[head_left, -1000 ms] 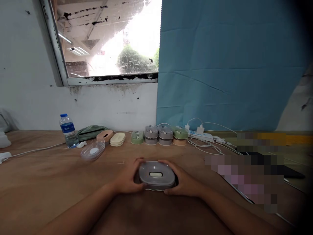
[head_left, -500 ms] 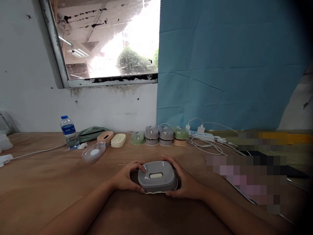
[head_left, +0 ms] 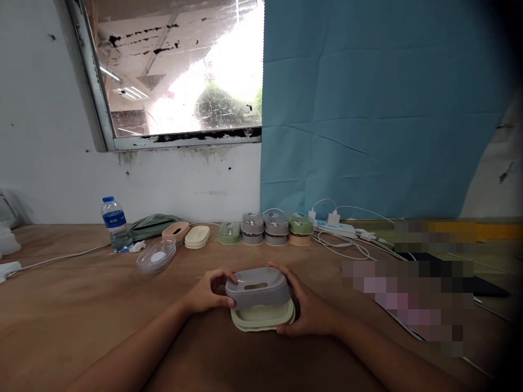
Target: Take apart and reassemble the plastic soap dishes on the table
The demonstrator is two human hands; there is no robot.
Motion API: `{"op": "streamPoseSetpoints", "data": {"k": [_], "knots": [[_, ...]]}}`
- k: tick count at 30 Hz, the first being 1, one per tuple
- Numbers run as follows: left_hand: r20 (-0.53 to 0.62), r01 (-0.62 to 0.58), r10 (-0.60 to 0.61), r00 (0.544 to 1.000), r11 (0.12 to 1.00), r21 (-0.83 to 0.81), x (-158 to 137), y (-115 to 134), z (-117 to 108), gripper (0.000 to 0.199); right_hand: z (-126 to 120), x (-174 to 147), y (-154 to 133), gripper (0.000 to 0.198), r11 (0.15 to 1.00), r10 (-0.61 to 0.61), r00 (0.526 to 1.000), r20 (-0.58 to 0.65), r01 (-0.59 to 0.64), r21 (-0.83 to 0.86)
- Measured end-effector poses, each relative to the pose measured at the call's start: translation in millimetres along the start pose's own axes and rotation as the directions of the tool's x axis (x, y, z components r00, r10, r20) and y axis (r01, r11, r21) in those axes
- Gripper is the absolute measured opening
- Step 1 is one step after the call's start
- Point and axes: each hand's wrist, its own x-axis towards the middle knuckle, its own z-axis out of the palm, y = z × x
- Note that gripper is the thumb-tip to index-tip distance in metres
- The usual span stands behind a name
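A grey oval cover with a slot in its top point(head_left: 259, 298) is raised above a cream oval tray point(head_left: 261, 325), leaving a gap between the two at the front. My left hand point(head_left: 205, 294) grips the cover's left end, fingers on top and thumb at the lower edge. Around the right side curls my right hand point(head_left: 314, 309), its thumb at the cream tray's front right edge and its forefinger by the cover's far corner. The palm side of that hand and its other fingers are partly hidden.
Along the wall stand cream trays point(head_left: 197, 237), a peach cover point(head_left: 175, 232), a clear plastic lid point(head_left: 156, 257), a water bottle point(head_left: 115, 226), a green pouch point(head_left: 153, 224), and several stacked boxes point(head_left: 275, 228). White cables point(head_left: 347, 247) and a power strip point(head_left: 337, 227) lie at the right.
The grey cover has come up off the cream tray and shifted slightly left with my left hand. The tray, previously almost covered, now shows beneath it.
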Motion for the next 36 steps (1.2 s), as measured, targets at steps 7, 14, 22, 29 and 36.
{"op": "streamPoseSetpoints", "data": {"k": [7, 14, 22, 29, 36], "knots": [[-0.133, -0.033, 0.024, 0.991, 0.997, -0.065, 1.5, -0.1, -3.9, 0.043, 1.3, 2.4, 0.5, 0.113, 0.996, 0.020, 1.000, -0.015, -0.019, 0.084], [-0.470, 0.008, 0.109, 0.876, 0.971, 0.239, 0.6, 15.4, -18.4, 0.041, -1.7, 3.1, 5.5, 0.107, 0.989, 0.093, 0.994, -0.056, -0.086, 0.121], [-0.848, 0.552, 0.160, 0.504, 0.695, 0.460, 31.9, 38.6, -123.1, 0.054, -2.8, 3.5, 0.6, 0.080, 0.997, 0.076, 0.996, 0.039, -0.074, -0.034], [-0.871, 0.796, 0.099, 0.482, 0.367, 0.481, 47.7, 28.5, -189.5, 0.054, -2.4, 3.5, -5.5, 0.063, 0.985, 0.130, 0.983, 0.128, -0.113, -0.132], [-0.904, 0.855, 0.098, 0.417, 0.295, 0.427, 42.8, 12.6, -206.4, 0.054, -1.4, 3.1, -1.8, 0.058, 0.985, 0.107, 0.985, 0.132, -0.088, -0.146]]}}
